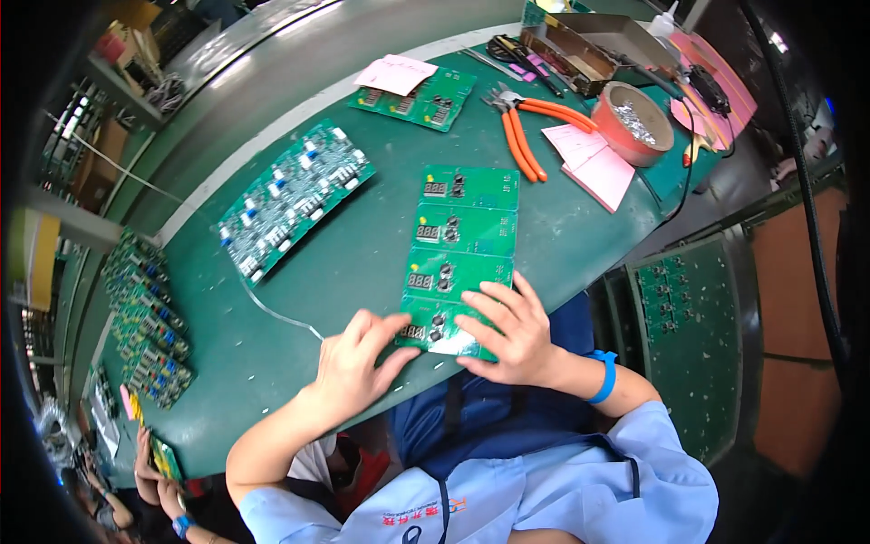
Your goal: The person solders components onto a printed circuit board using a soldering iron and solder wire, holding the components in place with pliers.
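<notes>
A green circuit board panel (467, 234) lies before me, with several repeated sections, each with a small dark digit display, black round parts and a yellow dot. My left hand (358, 358) has its thumb and forefinger closed at the panel's near left corner, beside the nearest display. My right hand (509, 331) grips the near right part of the panel. Its fingers lie over the top face and its thumb is by the near edge. The palm hides that corner of the panel.
A populated circuit board (294, 199) lies to the left, with stacked boards (145, 317) farther left. At the back are a paper-topped board (444, 98), orange-handled pliers (518, 136), pink paper slips (598, 172), a round tub (609, 113) and a metal tray (571, 41). Another person's hands (159, 476) show lower left.
</notes>
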Demonstrator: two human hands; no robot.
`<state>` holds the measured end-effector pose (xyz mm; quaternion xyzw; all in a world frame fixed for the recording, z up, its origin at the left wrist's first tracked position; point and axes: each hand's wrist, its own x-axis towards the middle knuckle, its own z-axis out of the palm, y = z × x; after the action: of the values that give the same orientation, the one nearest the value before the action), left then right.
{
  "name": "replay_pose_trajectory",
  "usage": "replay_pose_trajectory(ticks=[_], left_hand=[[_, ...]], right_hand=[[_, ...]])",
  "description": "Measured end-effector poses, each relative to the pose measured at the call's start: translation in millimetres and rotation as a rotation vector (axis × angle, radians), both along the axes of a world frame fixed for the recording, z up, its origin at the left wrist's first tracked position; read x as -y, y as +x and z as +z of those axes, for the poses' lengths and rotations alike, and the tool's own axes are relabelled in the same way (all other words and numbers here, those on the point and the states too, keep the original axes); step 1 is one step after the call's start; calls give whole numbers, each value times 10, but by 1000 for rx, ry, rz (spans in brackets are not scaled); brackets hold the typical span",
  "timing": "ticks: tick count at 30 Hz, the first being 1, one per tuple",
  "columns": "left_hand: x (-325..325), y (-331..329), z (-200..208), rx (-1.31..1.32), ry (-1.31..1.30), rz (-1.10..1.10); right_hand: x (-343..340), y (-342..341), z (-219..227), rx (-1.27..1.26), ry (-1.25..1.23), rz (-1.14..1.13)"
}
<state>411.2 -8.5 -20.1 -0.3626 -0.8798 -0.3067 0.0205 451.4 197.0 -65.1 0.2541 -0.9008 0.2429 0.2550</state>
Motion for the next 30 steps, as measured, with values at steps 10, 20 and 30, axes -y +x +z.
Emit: replay_pose_trajectory(ticks=[10, 20, 30], left_hand=[[-32, 19, 26, 4, -229, -96], [-158, -20, 10, -122, -172, -46], [-346, -16, -43, -108, -165, 27]], right_hand=[[-85, 22, 203, 172, -87, 110], [-257, -142, 292, 171, -112, 306], [-733, -420, 409, 208, -209, 274]])
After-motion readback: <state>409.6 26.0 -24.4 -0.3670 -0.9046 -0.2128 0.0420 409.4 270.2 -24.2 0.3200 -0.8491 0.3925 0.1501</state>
